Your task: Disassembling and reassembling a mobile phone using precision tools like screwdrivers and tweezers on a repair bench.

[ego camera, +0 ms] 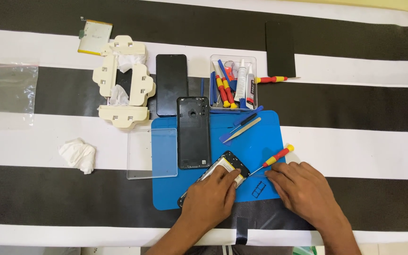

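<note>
left hand [212,197] is pressing flat on the opened phone [230,165], not gripping; right hand [298,186] is resting open on the blue mat [260,137] beside the sim tray [259,187], holding nothing.

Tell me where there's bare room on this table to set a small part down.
The blue mat is bare at its right part, between the spudgers and the red-and-yellow screwdriver. The striped cloth lies open right of the mat. It is crowded around the clear tool box, and under the left hand on the opened phone.
</note>
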